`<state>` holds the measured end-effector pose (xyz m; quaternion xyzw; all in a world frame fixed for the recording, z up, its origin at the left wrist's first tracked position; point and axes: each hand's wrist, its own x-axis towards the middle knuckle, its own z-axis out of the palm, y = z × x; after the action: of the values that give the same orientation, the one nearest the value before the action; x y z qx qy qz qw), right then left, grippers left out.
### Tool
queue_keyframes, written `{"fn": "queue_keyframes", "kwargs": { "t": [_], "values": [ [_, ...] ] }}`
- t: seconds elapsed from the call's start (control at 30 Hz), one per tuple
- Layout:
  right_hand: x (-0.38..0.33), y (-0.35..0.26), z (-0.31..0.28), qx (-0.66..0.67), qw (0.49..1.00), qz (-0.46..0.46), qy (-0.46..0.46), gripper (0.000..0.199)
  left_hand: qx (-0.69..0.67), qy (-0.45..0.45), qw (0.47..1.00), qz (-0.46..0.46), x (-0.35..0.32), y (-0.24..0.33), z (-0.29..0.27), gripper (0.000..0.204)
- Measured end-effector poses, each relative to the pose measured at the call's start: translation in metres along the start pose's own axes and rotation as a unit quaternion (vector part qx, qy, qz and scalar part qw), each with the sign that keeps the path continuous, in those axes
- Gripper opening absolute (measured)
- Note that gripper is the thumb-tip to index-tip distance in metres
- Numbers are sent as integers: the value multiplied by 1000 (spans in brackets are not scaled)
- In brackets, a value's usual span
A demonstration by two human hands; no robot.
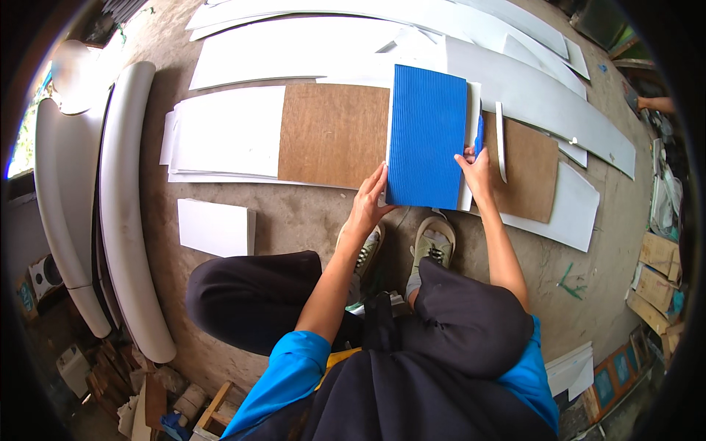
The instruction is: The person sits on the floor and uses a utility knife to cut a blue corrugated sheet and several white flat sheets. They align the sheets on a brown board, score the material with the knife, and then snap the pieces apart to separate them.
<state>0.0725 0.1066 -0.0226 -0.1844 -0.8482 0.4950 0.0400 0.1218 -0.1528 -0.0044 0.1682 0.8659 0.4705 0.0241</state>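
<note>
A blue ribbed sheet [428, 136] lies upright in front of me, on top of white sheets and a brown board [334, 132]. A narrow strip of a white sheet [471, 117] shows along its right side. My left hand [365, 204] holds the sheet's lower left edge, fingers along the side and thumb near the bottom corner. My right hand [476, 170] is closed around a slim blue tool [479, 134], a pen or cutter, at the sheet's right edge. A curved white strip [501, 140] lies just right of that hand, over another brown board [531, 169].
Long white sheets [294, 48] spread across the floor beyond. A white block-like stack [215, 226] sits at left, near my knee. White rolls [129, 213] stand farther left. Wooden pieces [658, 257] line the right side. Another person's arm [657, 104] reaches in at far right.
</note>
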Motion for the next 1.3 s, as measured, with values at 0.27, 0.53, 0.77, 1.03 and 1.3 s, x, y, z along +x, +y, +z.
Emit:
{"fn": "queue_keyframes", "kwargs": {
  "t": [0.27,0.53,0.77,1.03,1.3],
  "values": [
    [-3,-11,0,-28,1000,-4,0,32,204,36,978,-19,2,35,18,116],
    [-3,-18,-5,-22,1000,19,-11,33,319,-102,940,57,38,61,45,116],
    [-5,-21,-9,-64,998,-18,-19,37,311,-135,935,106,40,53,52,107],
    [-7,-18,-9,-67,997,-37,-20,40,309,-106,942,80,40,61,59,109],
    [-5,-14,-7,-63,998,-14,-24,41,227,-75,967,89,44,66,46,97]
  ]
}}
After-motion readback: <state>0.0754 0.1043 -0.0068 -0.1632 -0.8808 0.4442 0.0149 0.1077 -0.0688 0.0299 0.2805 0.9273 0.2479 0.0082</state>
